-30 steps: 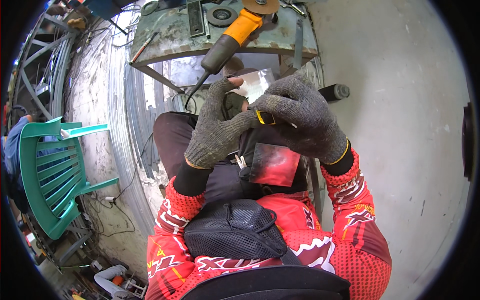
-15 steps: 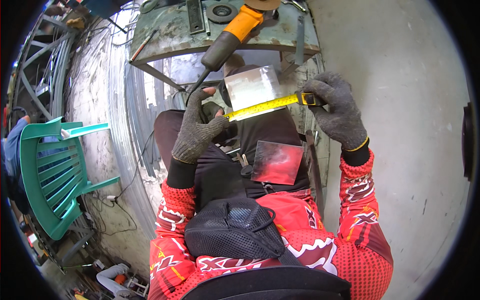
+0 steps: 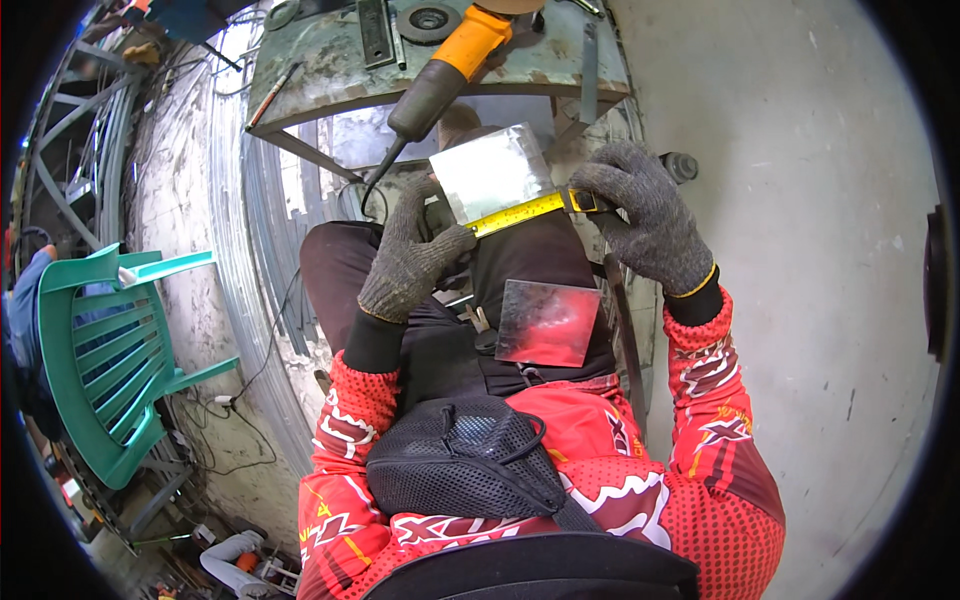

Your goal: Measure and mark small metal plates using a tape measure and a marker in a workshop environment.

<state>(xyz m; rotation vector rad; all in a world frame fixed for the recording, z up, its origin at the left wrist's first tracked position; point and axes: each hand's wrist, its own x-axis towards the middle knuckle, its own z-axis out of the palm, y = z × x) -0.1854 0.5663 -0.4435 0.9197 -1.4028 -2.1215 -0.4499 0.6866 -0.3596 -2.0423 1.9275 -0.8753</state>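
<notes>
Over my knees is a thin shiny square metal plate [image 3: 490,165]. My gloved left hand [image 3: 408,255] closes on its left side, fingers partly hidden behind it and thumb at the near left corner. The yellow blade of a tape measure [image 3: 515,214] lies along the plate's near edge, its end touching that thumb. My gloved right hand [image 3: 645,215] grips the tape measure's small case at the plate's right corner. A second square metal plate [image 3: 547,323] rests on my lap, reflecting my red sleeve or shirt.
Ahead stands a low metal table [image 3: 330,85] bearing an orange and black angle grinder [image 3: 455,70], a grinding disc [image 3: 428,22] and flat metal bars. Its cord hangs near my left hand. A green plastic chair [image 3: 105,350] stands left, beside long metal strips [image 3: 265,250] on the floor.
My right hand and the tape case have moved left, shortening the blade span. My left hand has shifted slightly right, its fingers closer to the plate. The plate has shifted a little left.
</notes>
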